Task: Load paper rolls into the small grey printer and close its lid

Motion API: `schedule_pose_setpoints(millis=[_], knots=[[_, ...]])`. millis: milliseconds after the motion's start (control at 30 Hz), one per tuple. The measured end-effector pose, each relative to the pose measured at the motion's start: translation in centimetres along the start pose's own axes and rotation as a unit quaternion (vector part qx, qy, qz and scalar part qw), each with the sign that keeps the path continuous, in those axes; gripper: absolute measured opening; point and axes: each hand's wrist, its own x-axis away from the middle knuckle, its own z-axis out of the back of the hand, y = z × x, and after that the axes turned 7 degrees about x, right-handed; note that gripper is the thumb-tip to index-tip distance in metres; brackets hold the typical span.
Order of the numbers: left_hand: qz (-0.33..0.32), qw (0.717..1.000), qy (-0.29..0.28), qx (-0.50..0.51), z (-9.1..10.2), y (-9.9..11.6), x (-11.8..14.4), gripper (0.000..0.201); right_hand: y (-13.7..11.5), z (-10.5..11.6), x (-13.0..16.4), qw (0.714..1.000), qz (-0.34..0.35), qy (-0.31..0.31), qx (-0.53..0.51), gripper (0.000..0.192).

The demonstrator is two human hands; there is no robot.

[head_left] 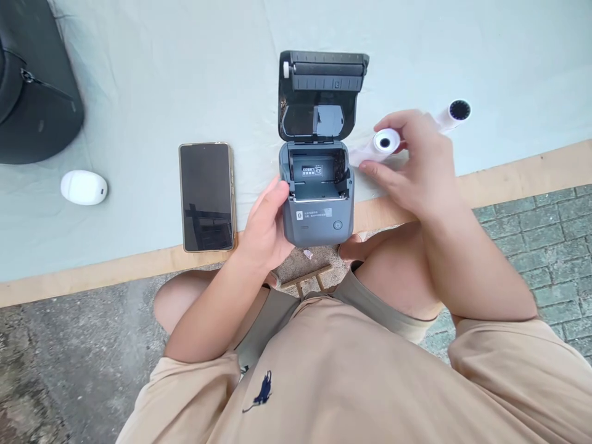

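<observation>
Looking down from the head view, I see the dark, box-shaped device (319, 225) with its lid (319, 117) flipped up, over the near edge of the surface (152, 74); I can't tell whether it rests there. The left hand (268, 228) has its grip closed around the device's left side. Just right of the device, the right hand (416, 163) pinches a white roll (370, 151) between thumb and fingers. Further right, a second white roll (448, 117) lies partly behind that hand.

Left of the device are a phone (208, 197), then a white oval case (84, 187), and, farther off, a black bag (37, 86). Pale cloth covers the surface, leaving a bare wooden edge (92, 268). Below the device's left is grey ground (102, 345); to its right, greenish paving (546, 253).
</observation>
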Motion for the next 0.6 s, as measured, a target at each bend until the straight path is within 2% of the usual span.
schedule_pose_setpoints(millis=[67, 133, 200, 267, 300, 333, 433, 467, 600], knots=[[0.0, 1.0, -0.002, 0.0, -0.1, 0.0, 0.0, 0.025, 0.1, 0.1, 0.2, 0.999, -0.01, -0.029, 0.023, 0.054], [-0.001, 1.0, -0.008, -0.003, -0.2, 0.0, 0.1, 0.025, 0.1, 0.8, 0.6, 1.0, 0.011, -0.005, 0.023, 0.061], [-0.004, 1.0, -0.019, -0.007, -0.2, 0.0, 0.1, 0.028, 0.5, 1.8, 0.9, 0.992, 0.054, 0.116, 0.024, 0.052], [-0.008, 1.0, -0.028, -0.009, 0.0, 0.0, 0.2, 0.031, 1.3, 2.8, 0.8, 0.963, 0.067, 0.252, 0.069, 0.04], [-0.011, 0.999, -0.03, -0.009, 0.1, -0.1, 0.1, 0.032, 1.8, 3.2, 0.7, 0.956, 0.053, 0.27, 0.099, 0.04], [-0.013, 0.999, -0.031, -0.009, 0.1, -0.1, 0.1, 0.033, 2.3, 3.3, 0.4, 0.959, 0.021, 0.254, 0.125, 0.041], [-0.017, 0.999, -0.034, -0.011, 0.3, -0.1, 0.0, 0.035, 3.4, 3.0, -0.5, 0.978, -0.097, 0.113, 0.144, 0.05], [-0.018, 0.999, -0.036, -0.011, 0.3, -0.1, 0.0, 0.034, 3.6, 2.8, -0.8, 0.979, -0.123, 0.087, 0.141, 0.05], [-0.017, 0.999, -0.042, -0.008, 0.3, -0.2, -0.1, 0.029, 3.6, 2.1, -1.4, 0.974, -0.156, 0.078, 0.142, 0.046]])
